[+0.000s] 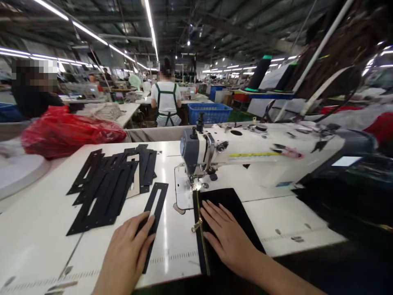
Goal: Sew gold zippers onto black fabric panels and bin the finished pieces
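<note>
My left hand has its fingers bent onto a black slotted strip on the white table, gripping its near part. My right hand lies flat, fingers stretched out, on a black fabric panel. Along the panel's left edge runs a zipper with gold-coloured teeth; a metal zipper pull sticks out to the left. The panel's far end reaches the lit needle area of a white sewing machine. Left of my hands lies an overlapping pile of similar black slotted strips.
A red plastic bag sits beyond the table's left side. Black thread cones stand on a rack behind the machine. Farther back, a person in a white shirt is near a blue crate; another person sits at far left.
</note>
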Motion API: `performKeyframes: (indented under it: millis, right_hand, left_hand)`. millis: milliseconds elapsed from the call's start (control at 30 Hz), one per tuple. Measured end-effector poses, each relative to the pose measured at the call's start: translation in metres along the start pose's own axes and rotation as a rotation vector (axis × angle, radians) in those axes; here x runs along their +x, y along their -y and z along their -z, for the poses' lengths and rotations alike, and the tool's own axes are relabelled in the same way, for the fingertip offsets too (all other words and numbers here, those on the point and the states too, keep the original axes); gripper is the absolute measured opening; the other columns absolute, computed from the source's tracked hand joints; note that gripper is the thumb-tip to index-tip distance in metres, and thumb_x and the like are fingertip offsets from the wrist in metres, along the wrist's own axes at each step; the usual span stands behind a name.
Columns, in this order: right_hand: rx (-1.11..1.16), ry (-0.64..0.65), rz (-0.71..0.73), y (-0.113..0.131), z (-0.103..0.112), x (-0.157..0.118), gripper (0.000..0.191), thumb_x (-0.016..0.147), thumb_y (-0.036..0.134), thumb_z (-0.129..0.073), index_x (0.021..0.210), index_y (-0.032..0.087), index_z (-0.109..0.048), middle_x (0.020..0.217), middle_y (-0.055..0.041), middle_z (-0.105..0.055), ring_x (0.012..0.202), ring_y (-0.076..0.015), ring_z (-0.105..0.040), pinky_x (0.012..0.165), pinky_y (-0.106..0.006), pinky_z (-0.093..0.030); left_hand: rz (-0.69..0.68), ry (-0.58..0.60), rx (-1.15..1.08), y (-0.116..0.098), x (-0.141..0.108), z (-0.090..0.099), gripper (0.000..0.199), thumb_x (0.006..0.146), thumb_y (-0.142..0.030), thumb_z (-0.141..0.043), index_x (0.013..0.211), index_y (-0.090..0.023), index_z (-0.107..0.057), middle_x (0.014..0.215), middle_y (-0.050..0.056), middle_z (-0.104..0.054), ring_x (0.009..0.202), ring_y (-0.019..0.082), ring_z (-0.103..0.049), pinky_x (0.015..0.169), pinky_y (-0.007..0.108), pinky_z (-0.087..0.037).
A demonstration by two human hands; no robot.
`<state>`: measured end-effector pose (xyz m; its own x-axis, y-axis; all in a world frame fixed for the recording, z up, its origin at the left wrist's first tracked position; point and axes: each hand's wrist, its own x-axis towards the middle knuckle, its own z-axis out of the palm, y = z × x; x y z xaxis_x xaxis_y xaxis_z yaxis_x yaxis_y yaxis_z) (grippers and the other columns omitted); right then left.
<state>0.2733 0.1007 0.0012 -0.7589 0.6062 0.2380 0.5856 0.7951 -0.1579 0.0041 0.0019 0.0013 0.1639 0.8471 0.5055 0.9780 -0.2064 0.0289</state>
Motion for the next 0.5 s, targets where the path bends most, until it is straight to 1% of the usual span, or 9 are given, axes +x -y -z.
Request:
performKeyframes:
  millis: [100,200,267,333,367,433,467,500]
  right_hand:
    - [-0.005,0.031,0.022,0.003,-0.001,-0.003,0.05,0.091,0.025,-0.04,0.138,0.013,-0.03,0.143,-0.0109,-0.028,0.132,-0.024,-0.025,0.105,-0.048,-0.028]
    - [0.01,0.095,0.117,0.004,0.006,0.0,0.052,0.09,0.023,-0.04,0.14,0.018,-0.026,0.145,-0.008,-0.023,0.134,-0.0255,-0.019,0.105,-0.053,-0.024]
    - [0.022,0.139,0.178,0.005,0.01,0.003,0.053,0.089,0.021,-0.04,0.14,0.021,-0.026,0.145,-0.0075,-0.023,0.134,-0.0263,-0.019,0.104,-0.056,-0.022]
    - [0.027,0.144,0.184,0.005,0.012,0.004,0.054,0.087,0.019,-0.042,0.139,0.023,-0.027,0.145,-0.0102,-0.025,0.132,-0.0287,-0.022,0.102,-0.058,-0.024]
    - [0.03,0.135,0.18,0.006,0.012,0.005,0.055,0.086,0.018,-0.043,0.139,0.024,-0.029,0.144,-0.012,-0.026,0.132,-0.0307,-0.023,0.1,-0.06,-0.025]
    - [0.055,0.111,0.195,0.007,0.012,0.004,0.052,0.084,0.015,-0.045,0.134,0.025,-0.038,0.141,-0.0145,-0.033,0.129,-0.033,-0.027,0.098,-0.062,-0.025]
    - [0.079,0.099,0.21,0.007,0.012,0.004,0.048,0.083,0.015,-0.046,0.13,0.025,-0.043,0.138,-0.0152,-0.037,0.128,-0.033,-0.029,0.099,-0.061,-0.026]
    - [0.11,0.085,0.229,0.007,0.012,0.003,0.043,0.082,0.014,-0.046,0.125,0.023,-0.048,0.135,-0.0155,-0.041,0.127,-0.0322,-0.031,0.099,-0.059,-0.026]
  left_hand:
    - [-0.009,0.048,-0.009,-0.004,0.003,-0.001,0.033,0.089,-0.03,-0.042,0.118,-0.018,-0.054,0.119,0.012,-0.053,0.106,0.028,-0.051,0.086,0.045,-0.047]
    - [0.073,0.095,0.015,-0.009,0.004,0.0,0.033,0.087,-0.034,-0.044,0.113,-0.017,-0.058,0.112,0.013,-0.055,0.098,0.029,-0.054,0.081,0.047,-0.049]
    - [0.12,0.125,0.008,-0.013,0.004,0.005,0.035,0.086,-0.038,-0.046,0.111,-0.018,-0.059,0.106,0.013,-0.055,0.092,0.028,-0.056,0.076,0.045,-0.05]
    - [0.116,0.155,-0.015,-0.016,0.005,0.013,0.042,0.083,-0.043,-0.051,0.117,-0.02,-0.056,0.107,0.013,-0.056,0.092,0.028,-0.057,0.075,0.043,-0.052]
    - [0.094,0.181,-0.023,-0.017,0.004,0.018,0.05,0.08,-0.046,-0.055,0.122,-0.02,-0.052,0.113,0.013,-0.055,0.097,0.029,-0.056,0.077,0.043,-0.051]
    - [-0.011,0.25,-0.027,-0.018,0.002,0.027,0.069,0.074,-0.049,-0.061,0.133,-0.021,-0.04,0.128,0.014,-0.048,0.11,0.033,-0.05,0.084,0.043,-0.049]
    - [-0.086,0.284,-0.02,-0.017,0.0,0.03,0.073,0.073,-0.046,-0.061,0.137,-0.022,-0.034,0.134,0.014,-0.044,0.115,0.033,-0.047,0.088,0.043,-0.046]
    - [-0.173,0.312,-0.008,-0.016,-0.003,0.032,0.073,0.075,-0.043,-0.06,0.138,-0.022,-0.03,0.137,0.012,-0.041,0.119,0.032,-0.044,0.091,0.042,-0.044]
